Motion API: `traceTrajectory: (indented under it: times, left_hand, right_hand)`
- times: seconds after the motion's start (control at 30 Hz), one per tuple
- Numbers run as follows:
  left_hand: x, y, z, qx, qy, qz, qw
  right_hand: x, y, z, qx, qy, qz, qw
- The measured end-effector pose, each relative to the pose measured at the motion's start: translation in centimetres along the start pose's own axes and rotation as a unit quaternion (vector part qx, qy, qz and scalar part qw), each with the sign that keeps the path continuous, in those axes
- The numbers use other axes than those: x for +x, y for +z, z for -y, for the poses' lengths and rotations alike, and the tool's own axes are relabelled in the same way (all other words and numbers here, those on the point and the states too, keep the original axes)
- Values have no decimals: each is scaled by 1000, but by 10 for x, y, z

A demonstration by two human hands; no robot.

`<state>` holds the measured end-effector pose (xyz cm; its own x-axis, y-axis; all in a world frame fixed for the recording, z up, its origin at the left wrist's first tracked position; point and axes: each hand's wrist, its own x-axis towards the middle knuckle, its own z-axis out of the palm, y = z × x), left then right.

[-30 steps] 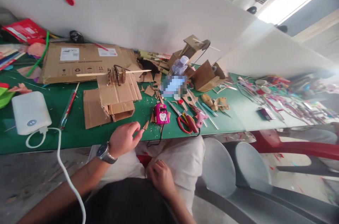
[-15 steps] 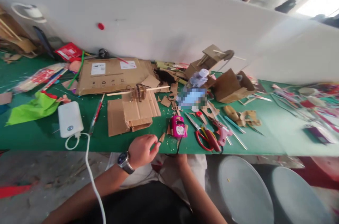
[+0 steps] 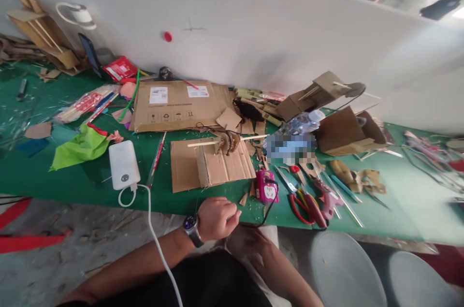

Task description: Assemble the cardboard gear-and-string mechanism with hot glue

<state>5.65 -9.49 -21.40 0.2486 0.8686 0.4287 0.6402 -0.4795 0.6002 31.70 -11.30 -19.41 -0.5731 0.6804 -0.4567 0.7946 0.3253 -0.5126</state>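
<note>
My left hand [image 3: 217,217], with a watch [image 3: 190,226] on the wrist, rests at the front edge of the green table [image 3: 72,179]. Its fingers are curled tight against the thumb; what they hold, if anything, is hidden. A small cardboard scrap [image 3: 243,199] lies just past the fingertips, and a pink device [image 3: 266,186] with a black cable sits to its right. Beyond the hand lies a folded cardboard piece [image 3: 213,167] carrying a thin stick and small wheels [image 3: 226,141]. My right hand [image 3: 252,244] is low in my lap under the table edge, blurred, with its fingers unclear.
A white power bank [image 3: 123,164] with a white cable sits to the left, near green paper [image 3: 79,147]. Red-handled scissors [image 3: 302,198] and a pink glue gun [image 3: 326,198] lie to the right. A flat carton [image 3: 177,104] and cardboard boxes [image 3: 344,133] stand farther back. Grey stools [image 3: 344,273] stand to the right.
The view has swung left. My left hand has drawn back from the cardboard scrap to the table edge and curled shut. My right hand has stayed low in my lap.
</note>
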Motion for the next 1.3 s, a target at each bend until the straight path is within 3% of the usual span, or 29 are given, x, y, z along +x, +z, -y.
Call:
traceTrajectory:
  times: [0.07,0.3,0.43,0.57,0.7,0.93,1.17,1.3]
  left_hand:
    - [-1,0,0,3,5,-4,1000]
    - [1,1,-4,26,5,-20,999]
    - [2,6,-6,55,-14,-34,998]
    - [3,11,-7,85,-31,-38,995]
    - [5,9,-11,103,-46,-38,993]
    - [6,6,-14,112,-43,-30,992]
    - [1,8,-10,103,-54,-33,993]
    - [1,8,-10,97,-50,-39,993]
  right_hand:
    - [-15,-16,13,44,21,29,998]
    - [-37,-54,39,130,-56,-151,978]
    - [-28,-68,27,112,-168,-208,957]
    - [-2,-73,6,81,-300,-220,925]
    - [18,-70,-5,91,-379,-237,890]
    - [10,-65,-21,145,-391,-302,857]
    - [3,-40,-18,139,-337,-444,818]
    - [5,-52,-7,99,-324,-456,823]
